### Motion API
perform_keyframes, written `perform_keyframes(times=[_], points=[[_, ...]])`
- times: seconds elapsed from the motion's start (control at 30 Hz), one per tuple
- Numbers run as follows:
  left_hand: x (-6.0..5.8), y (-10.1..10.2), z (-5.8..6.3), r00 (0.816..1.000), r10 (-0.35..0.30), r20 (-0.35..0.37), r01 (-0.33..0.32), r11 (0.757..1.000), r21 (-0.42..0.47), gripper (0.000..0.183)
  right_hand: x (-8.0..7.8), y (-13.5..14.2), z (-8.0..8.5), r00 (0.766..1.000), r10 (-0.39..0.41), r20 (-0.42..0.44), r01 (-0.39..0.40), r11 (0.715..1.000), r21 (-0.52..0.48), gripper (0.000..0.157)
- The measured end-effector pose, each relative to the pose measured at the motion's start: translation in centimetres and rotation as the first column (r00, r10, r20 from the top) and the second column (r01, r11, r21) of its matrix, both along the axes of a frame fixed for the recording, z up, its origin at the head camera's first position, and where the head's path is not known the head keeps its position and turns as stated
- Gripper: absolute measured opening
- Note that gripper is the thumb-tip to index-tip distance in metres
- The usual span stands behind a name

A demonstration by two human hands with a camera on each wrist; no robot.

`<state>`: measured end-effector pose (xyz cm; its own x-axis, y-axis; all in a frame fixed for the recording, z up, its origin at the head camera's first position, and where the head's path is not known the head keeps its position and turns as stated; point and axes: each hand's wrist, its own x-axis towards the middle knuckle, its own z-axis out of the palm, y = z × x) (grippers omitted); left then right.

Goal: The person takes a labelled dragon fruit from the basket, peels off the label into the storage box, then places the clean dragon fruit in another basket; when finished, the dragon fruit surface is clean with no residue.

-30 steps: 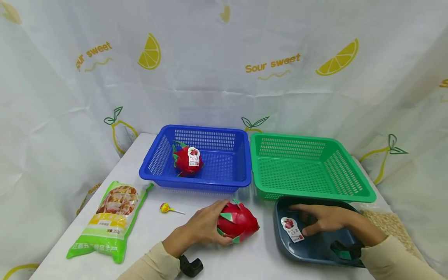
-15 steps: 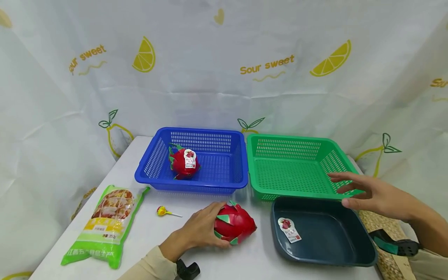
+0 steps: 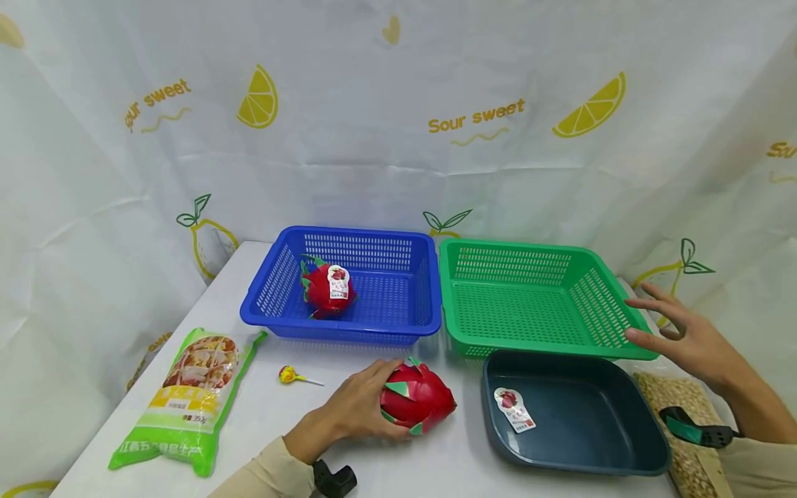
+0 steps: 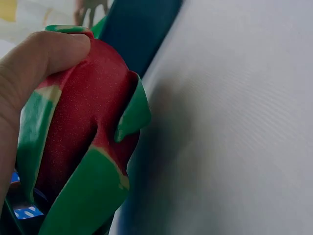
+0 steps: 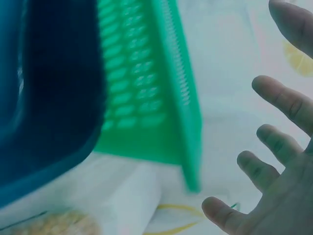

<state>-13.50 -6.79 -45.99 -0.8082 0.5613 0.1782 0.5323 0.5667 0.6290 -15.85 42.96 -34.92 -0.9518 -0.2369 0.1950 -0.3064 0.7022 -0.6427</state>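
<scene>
In the head view my left hand (image 3: 361,404) grips a red dragon fruit (image 3: 418,399) with green scales, low over the white table at the front middle. The left wrist view shows my thumb (image 4: 54,54) pressed on its red skin. My right hand (image 3: 691,342), its fingers spread and nothing held, hovers by the right end of the green basket (image 3: 523,344). Below that hand lies a bag of pale grains (image 3: 681,401). A dark blue basin (image 3: 579,422) stands between the hands, with a dragon fruit sticker (image 3: 515,409) on its inside left.
A blue basket (image 3: 342,330) at the back left holds a second dragon fruit (image 3: 328,290) with a white label. On the left of the table lie a green food packet (image 3: 187,401) and a yellow-red lollipop (image 3: 289,375). A printed curtain (image 3: 373,124) hangs behind.
My right hand has risen out of the dark blue basin and moved right, past the green basket's end. The left hand keeps its grip on the dragon fruit, and the view has shifted slightly.
</scene>
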Motion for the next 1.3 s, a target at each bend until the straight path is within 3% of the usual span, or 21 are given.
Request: perform_keyframes(times=[0.13, 0.23, 0.43, 0.57, 0.77, 0.97, 1.13, 1.3], points=[[0.0, 0.2, 0.9, 1.000, -0.010, 0.025, 0.008, 0.997, 0.076, 0.094, -0.6, 1.6, -1.5, 0.996, -0.038, 0.081, 0.036, 0.999, 0.022, 0.061], [-0.1, 0.5, 2.2, 0.998, -0.017, 0.057, 0.010, 0.994, 0.113, 0.094, -0.8, 2.5, -2.3, 0.990, -0.045, 0.136, 0.041, 0.999, 0.036, 0.062], [-0.3, 1.6, 6.2, 0.998, -0.060, 0.004, 0.059, 0.992, 0.109, 0.093, -0.8, 3.4, -3.6, 0.984, -0.053, 0.171, 0.046, 0.998, 0.046, 0.064], [-1.2, 2.6, 9.3, 0.994, -0.100, -0.042, 0.105, 0.986, 0.131, 0.091, -0.9, 3.8, -4.1, 0.986, -0.056, 0.156, 0.048, 0.997, 0.054, 0.063], [-4.2, 4.9, 13.7, 0.987, -0.150, -0.063, 0.157, 0.977, 0.145, 0.091, -1.1, 4.1, -4.3, 0.986, -0.071, 0.153, 0.056, 0.994, 0.099, 0.062], [-8.4, 8.6, 16.6, 0.966, -0.246, 0.078, 0.226, 0.952, 0.206, 0.086, -0.8, 4.2, -5.0, 0.983, -0.067, 0.171, 0.052, 0.995, 0.089, 0.062], [-11.7, 12.7, 17.0, 0.946, -0.292, 0.143, 0.271, 0.951, 0.145, 0.084, -0.5, 4.4, -5.4, 0.981, -0.064, 0.184, 0.052, 0.996, 0.069, 0.061], [-14.2, 16.8, 15.8, 0.935, -0.314, 0.165, 0.307, 0.949, 0.068, 0.080, -0.6, 4.3, -5.2, 0.980, -0.064, 0.189, 0.055, 0.997, 0.053, 0.061]])
